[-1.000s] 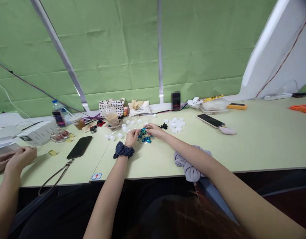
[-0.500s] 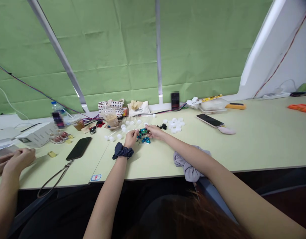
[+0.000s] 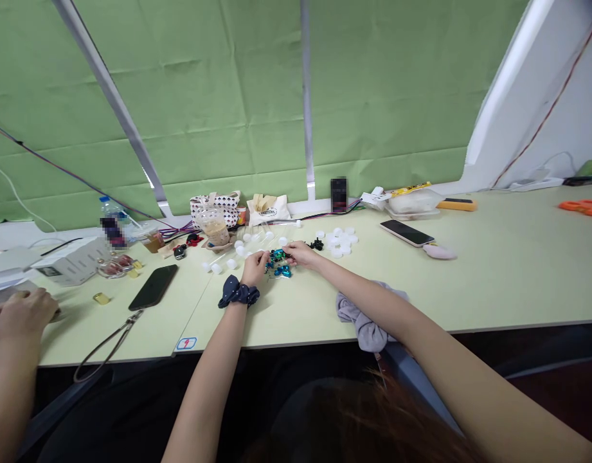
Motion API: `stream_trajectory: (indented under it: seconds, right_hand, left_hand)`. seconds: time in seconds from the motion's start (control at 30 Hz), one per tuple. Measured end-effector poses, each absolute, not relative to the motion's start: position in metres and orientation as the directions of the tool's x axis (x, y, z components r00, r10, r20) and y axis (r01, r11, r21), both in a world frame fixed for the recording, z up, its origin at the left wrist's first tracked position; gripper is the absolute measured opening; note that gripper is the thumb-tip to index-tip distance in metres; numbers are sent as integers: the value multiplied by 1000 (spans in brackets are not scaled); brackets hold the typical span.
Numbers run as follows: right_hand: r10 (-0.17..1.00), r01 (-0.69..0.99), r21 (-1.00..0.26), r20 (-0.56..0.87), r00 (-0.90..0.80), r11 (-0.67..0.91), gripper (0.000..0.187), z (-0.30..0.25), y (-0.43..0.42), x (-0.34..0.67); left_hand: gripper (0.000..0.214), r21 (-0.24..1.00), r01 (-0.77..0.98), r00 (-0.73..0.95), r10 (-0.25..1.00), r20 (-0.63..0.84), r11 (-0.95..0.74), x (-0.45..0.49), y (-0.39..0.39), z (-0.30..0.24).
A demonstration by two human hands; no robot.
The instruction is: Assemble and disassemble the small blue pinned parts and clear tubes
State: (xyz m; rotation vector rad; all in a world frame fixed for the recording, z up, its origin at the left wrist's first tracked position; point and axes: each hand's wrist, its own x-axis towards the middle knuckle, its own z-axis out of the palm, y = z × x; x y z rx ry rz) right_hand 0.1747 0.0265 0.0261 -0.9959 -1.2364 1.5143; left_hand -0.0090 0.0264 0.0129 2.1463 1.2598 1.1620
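Note:
My left hand (image 3: 254, 267), with a dark dotted scrunchie at the wrist, has its fingers pinched at the left side of a small shiny blue-green object (image 3: 278, 255). From the right, my right hand (image 3: 303, 253) closes thumb and fingers on the same object; its exact kind is too small to tell. Just below it on the table lie shiny blue pieces (image 3: 282, 271). Small black pieces (image 3: 317, 244) sit beyond my right hand. Several white caps (image 3: 341, 241) are grouped to the right, and clear tubes with white ends (image 3: 223, 262) lie to the left.
A co-worker's hands (image 3: 26, 312) are at the far left, near a phone (image 3: 153, 287) with a strap. A drink cup (image 3: 215, 228) stands behind the tubes. Another phone (image 3: 406, 233) lies right. A grey cloth scrunchie (image 3: 367, 318) is under my right forearm.
My hands stay almost in place, with my right fingers shifting slightly at the blue-green object. The co-worker's hands have moved a little to the left.

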Motion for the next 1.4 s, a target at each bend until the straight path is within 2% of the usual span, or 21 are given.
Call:
stream_trajectory:
  seconds: [0.1, 0.23, 0.33, 0.53, 0.6, 0.67, 0.73, 0.9, 1.0, 1.1, 1.3, 1.4]
  right_hand:
    - [971, -164, -986, 37, -235, -2, 14, 28, 25, 175]
    - [968, -206, -975, -26, -251, -79, 14, 28, 26, 173]
    - [960, -205, -972, -55, -276, -115, 24, 26, 27, 173]
    - [969, -145, -979, 170, -179, 145, 15, 26, 26, 171]
    - [978, -152, -984, 124, -169, 98, 14, 26, 26, 169]
    - [983, -157, -987, 0, -182, -29, 22, 26, 27, 169]
    - [974, -153, -984, -61, -219, -96, 30, 26, 27, 170]
    - [966, -158, -987, 79, -247, 40, 8, 29, 25, 174]
    - [971, -166, -986, 33, -237, -7, 9, 28, 25, 173]
    - [965, -181, -980, -32, -260, -82, 19, 27, 27, 172]
    - [964, -181, -980, 127, -232, 85, 14, 29, 24, 174]
    - [970, -187, -982, 29, -242, -17, 16, 30, 22, 173]
  left_hand:
    - [45, 676, 521, 240, 849, 470, -521, -9, 27, 13]
    - [45, 668, 535, 229, 850, 475, -517, -9, 26, 14]
    - [44, 667, 525, 249, 845, 473, -528, -7, 25, 15]
    - [44, 700, 504, 206, 857, 472, -506, -8, 27, 15]
    - [44, 714, 489, 198, 861, 469, -501, -9, 27, 15]
    - [44, 719, 475, 207, 859, 469, -507, -8, 27, 15]
    - [45, 718, 475, 219, 859, 463, -508, -8, 26, 16]
    - [45, 731, 480, 200, 872, 447, -485, -7, 25, 17]
    - [45, 709, 498, 209, 863, 460, -499, -8, 25, 16]
    - [45, 696, 502, 228, 855, 466, -513, -8, 26, 15]
    - [44, 716, 495, 194, 866, 460, -492, -9, 27, 14]
    - [44, 727, 483, 190, 869, 456, -487, -9, 26, 15]
